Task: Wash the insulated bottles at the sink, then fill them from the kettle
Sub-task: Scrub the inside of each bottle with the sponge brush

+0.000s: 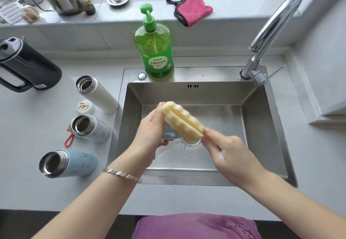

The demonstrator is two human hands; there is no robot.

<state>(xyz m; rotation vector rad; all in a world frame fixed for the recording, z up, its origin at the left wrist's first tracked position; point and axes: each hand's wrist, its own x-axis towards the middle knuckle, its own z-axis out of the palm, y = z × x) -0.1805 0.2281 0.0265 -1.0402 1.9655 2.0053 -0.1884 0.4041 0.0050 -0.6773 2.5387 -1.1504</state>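
both forearms are bare from the hands back to the lower edge of view. just behind the left hand (149,132), a silver bracelet (121,174) of flat, faceted links circles the wrist. the right hand (228,154) shows a small wet, shiny patch on its back. nearer the body than both hands, between the forearms, a purple garment (196,226) with a faint paler pattern covers the torso.

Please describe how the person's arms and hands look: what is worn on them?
Both forearms are bare, with no sleeves or gloves in view. The left hand has a silver bracelet of flat linked segments at its wrist. The right hand wears nothing visible; no rings show.
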